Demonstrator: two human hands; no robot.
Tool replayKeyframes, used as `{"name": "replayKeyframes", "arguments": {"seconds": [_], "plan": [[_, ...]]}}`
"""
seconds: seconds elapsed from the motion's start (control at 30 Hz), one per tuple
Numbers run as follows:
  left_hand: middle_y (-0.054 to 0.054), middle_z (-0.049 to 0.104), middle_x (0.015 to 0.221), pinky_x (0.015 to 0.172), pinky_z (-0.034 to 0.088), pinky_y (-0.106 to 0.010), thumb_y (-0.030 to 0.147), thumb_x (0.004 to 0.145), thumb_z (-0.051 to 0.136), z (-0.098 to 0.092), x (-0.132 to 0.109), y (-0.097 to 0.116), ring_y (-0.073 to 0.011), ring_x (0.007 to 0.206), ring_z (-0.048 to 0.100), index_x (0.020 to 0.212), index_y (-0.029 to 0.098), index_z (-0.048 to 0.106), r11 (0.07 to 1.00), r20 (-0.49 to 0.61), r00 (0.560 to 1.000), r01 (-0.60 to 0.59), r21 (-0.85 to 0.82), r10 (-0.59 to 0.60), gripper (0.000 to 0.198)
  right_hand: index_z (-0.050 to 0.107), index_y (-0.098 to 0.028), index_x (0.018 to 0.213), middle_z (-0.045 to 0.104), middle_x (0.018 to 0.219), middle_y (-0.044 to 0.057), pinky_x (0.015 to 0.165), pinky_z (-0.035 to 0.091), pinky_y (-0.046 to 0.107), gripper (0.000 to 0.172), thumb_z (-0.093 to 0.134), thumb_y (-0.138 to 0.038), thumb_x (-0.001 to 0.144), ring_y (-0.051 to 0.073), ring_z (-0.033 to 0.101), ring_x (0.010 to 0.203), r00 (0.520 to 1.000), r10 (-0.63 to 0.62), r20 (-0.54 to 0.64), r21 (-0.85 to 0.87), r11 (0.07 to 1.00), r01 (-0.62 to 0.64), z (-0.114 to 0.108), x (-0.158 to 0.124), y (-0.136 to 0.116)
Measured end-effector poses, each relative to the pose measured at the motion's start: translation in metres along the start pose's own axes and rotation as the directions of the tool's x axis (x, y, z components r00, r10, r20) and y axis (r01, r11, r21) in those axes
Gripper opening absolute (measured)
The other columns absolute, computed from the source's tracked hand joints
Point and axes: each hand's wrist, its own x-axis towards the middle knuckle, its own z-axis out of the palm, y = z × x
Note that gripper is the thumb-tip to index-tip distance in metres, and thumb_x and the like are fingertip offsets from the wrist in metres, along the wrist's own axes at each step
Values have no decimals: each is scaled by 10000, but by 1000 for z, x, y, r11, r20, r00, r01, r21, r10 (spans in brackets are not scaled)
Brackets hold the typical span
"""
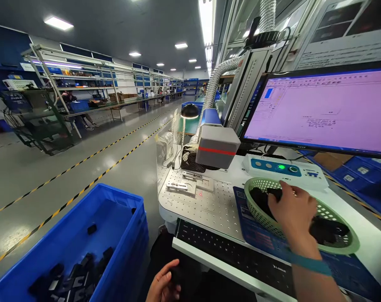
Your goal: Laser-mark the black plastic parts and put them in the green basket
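My right hand (295,209) reaches into an oval green basket (350,247), its thumb and fingers closed around a small black plastic part (274,193). More black parts (327,230) lie in the basket on both sides of the hand. Low in the view, my left hand (163,283) is near my lap, beneath the keyboard's front edge. Its fingers are curled, and a dark shape at the fingertips blends into the black clothing, so what it holds is unclear.
A laser-marking head (218,144) hangs over a perforated metal plate (215,209) with small fixtures (185,186). A keyboard (228,256) lies in front, a monitor (322,111) behind. At left, a blue crate (119,195) holds several black parts.
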Motion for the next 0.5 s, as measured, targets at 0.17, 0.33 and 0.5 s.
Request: {"name": "replayKeyframes", "arguments": {"seconds": [0.17, 0.33, 0.5], "plan": [[-72, 608, 961, 627, 474, -261, 444, 639, 836, 31, -7, 9, -208, 827, 629, 1218, 227, 554, 988, 9, 991, -133, 79, 132, 680, 640, -193, 1047, 628, 1002, 120, 746, 506, 390, 377, 465, -473, 863, 242, 601, 864, 861, -306, 407, 639, 769, -29, -33, -84, -47], [-71, 657, 884, 582, 439, -229, 494, 647, 820, 48, -10, 6, -112, 627, 563, 1167, 211, 429, 905, 109, 957, -289, 314, 268, 709, 509, -318, 1309, 500, 1328, 50, 984, 433, 305, 521, 630, -283, 804, 200, 516, 1161, 236, -744, 626, 780, 590, -208, -80, -162, -123], [-27, 652, 791, 566, 444, -205, 534, 663, 798, 51, -12, 10, -107, 609, 587, 1075, 210, 419, 901, 114, 953, -301, 312, 279, 646, 651, -298, 1055, 580, 1165, 6, 932, 436, 255, 353, 650, -140, 739, 161, 544, 1073, 126, -828, 546, 835, 526, -162, -89, -166, -143]]}}
